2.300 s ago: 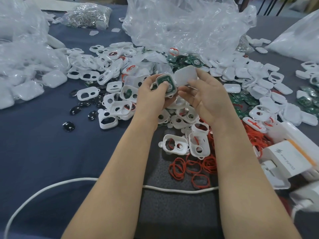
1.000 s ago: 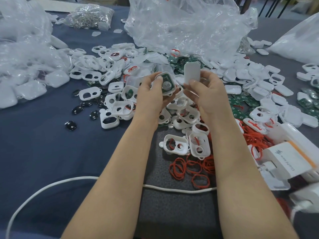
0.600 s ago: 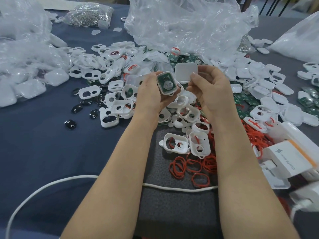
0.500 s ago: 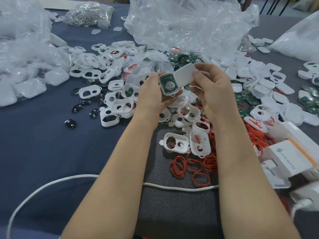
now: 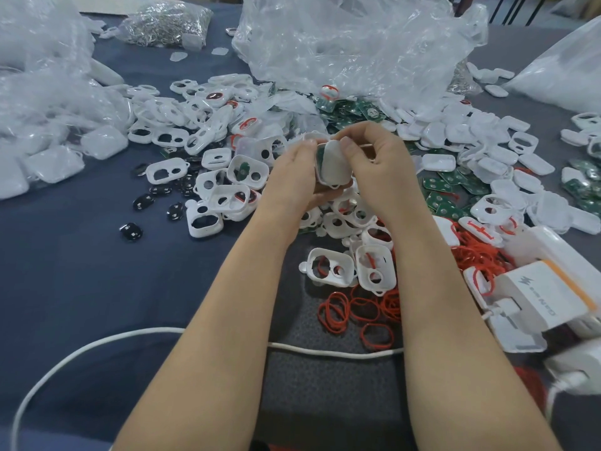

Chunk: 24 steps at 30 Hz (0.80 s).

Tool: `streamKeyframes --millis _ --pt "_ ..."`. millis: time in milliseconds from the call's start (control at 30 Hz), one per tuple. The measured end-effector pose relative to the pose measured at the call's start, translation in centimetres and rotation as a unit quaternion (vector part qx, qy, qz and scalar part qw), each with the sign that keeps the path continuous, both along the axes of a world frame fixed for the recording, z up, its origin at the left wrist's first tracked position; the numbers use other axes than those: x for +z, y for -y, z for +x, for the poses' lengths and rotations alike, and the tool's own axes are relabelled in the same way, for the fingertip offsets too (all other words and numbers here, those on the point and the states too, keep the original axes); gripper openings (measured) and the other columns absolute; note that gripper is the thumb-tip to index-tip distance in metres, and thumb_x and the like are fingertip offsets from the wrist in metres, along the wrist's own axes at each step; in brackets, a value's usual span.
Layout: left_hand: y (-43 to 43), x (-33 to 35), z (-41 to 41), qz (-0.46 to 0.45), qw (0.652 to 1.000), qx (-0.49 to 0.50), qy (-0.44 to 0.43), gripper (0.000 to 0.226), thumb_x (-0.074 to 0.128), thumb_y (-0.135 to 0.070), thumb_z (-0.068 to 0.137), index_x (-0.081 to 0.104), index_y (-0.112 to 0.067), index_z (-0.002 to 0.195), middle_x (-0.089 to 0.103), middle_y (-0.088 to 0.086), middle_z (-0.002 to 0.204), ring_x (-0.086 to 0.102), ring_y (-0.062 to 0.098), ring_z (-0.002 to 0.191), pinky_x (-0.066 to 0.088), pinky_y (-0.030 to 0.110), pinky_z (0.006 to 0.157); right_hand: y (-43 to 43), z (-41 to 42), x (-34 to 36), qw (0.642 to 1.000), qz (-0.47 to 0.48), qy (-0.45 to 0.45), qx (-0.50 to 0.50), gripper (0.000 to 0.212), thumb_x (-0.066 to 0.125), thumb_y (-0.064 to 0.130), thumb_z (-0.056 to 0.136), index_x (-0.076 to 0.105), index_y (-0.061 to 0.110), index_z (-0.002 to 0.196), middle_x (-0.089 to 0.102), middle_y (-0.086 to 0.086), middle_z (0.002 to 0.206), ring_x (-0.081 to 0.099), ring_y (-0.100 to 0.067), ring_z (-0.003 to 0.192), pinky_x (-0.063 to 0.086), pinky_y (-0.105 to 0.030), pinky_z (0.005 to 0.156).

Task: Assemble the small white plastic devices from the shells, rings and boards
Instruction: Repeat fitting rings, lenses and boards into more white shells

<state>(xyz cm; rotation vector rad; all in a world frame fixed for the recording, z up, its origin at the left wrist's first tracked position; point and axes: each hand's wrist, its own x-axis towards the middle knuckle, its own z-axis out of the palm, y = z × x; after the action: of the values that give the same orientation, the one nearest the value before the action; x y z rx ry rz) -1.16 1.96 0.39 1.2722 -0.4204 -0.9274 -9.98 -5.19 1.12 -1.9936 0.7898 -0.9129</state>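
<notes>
Shell (image 5: 335,165) is pinched between left hand (image 5: 292,179), right hand (image 5: 380,167).

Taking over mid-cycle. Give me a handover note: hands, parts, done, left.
Left hand: grip on a small white plastic shell with a green circuit board in it.
Right hand: pinches a plain white rounded cover against that shell.
Stock: red rubber rings near the person, holed white shells beside them, loose green boards behind the hands, plain covers to the right.
Done: board seated, cover placed.
Left: board edge shows, so press it closed. Whether a ring is fitted cannot be seen. Then work through the piles.
</notes>
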Motion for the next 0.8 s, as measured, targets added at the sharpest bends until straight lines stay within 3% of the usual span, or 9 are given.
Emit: streamKeyframes --millis 67,267,333,433,600,733,800 --pt "-0.1 0.0 -0.1 -0.009 1.000 -0.008 0.013 0.027 0.040 -0.017 0.100 0.065 -0.015 0.110 0.063 0.022 0.118 0.064 0.025 0.091 0.057 0.029 0.063 0.0 0.2 -0.2 1.000 -0.019 -0.009 -0.015 0.011 0.052 0.018 0.096 0.061 0.023 0.096 0.058 -0.003 0.108 0.051 -0.007 0.086 0.042 -0.020 0.082" --pt "-0.4 0.2 -0.3 -0.022 0.999 -0.032 0.031 0.029 0.039 -0.011 0.100 0.066 -0.021 0.097 0.066 0.015 0.104 0.066 0.019 0.083 0.057 0.026 0.062 0.2 0.6 -0.4 0.999 -0.044 -0.018 -0.023 0.013 0.052 0.015 0.096 0.064 0.016 0.099 0.052 -0.004 0.106 0.050 -0.011 0.091 0.040 -0.019 0.085" --pt "-0.5 0.1 -0.4 -0.026 0.998 -0.040 0.043 0.028 0.038 -0.010 0.102 0.064 -0.018 0.105 0.065 0.013 0.103 0.066 0.017 0.082 0.057 0.025 0.062 0.2 0.7 -0.5 0.998 -0.058 -0.027 -0.022 0.016 0.052 0.013 0.095 0.067 0.013 0.101 0.051 -0.005 0.105 0.049 -0.012 0.092 0.037 -0.012 0.080" --pt "-0.4 -0.2 -0.5 -0.024 0.997 -0.040 0.059 0.029 0.036 -0.009 0.104 0.058 -0.012 0.123 0.063 0.018 0.117 0.065 0.021 0.092 0.059 0.028 0.068 0.1 0.9 -0.5 0.995 -0.080 -0.041 -0.032 0.018 0.054 0.013 0.095 0.069 0.011 0.104 0.050 -0.004 0.103 0.048 -0.011 0.088 0.031 -0.001 0.073" --pt "-0.4 0.2 -0.2 -0.037 0.999 0.035 0.016 0.032 0.035 -0.008 0.104 0.050 -0.005 0.132 0.058 0.023 0.127 0.062 0.023 0.096 0.059 0.026 0.070 -1.0 1.0 -0.5 0.988 -0.136 -0.050 -0.062 0.023 0.058 0.016 0.092 0.065 0.009 0.113 0.057 -0.009 0.113 0.057 -0.019 0.094 0.037 -0.015 0.082" --pt "-0.5 0.3 0.3 -0.048 0.994 0.095 -0.006 0.033 0.034 -0.009 0.104 0.047 -0.009 0.135 0.064 0.017 0.115 0.065 0.015 0.076 0.054 0.021 0.058 -2.2 1.9 -0.6 0.984 -0.157 -0.080 -0.032 0.032 0.064 0.021 0.089 0.063 0.006 0.117 0.059 -0.010 0.118 0.056 -0.022 0.107 0.037 -0.022 0.089" --pt "-0.4 0.1 0.5 -0.043 0.994 0.105 -0.008 0.033 0.036 -0.010 0.104 0.047 -0.011 0.135 0.066 0.013 0.107 0.064 0.013 0.071 0.054 0.025 0.062 -2.6 2.3 -0.7 0.983 -0.164 -0.074 -0.036 0.034 0.064 0.023 0.089 0.062 0.005 0.118 0.061 -0.010 0.117 0.056 -0.023 0.107 0.036 -0.022 0.088"
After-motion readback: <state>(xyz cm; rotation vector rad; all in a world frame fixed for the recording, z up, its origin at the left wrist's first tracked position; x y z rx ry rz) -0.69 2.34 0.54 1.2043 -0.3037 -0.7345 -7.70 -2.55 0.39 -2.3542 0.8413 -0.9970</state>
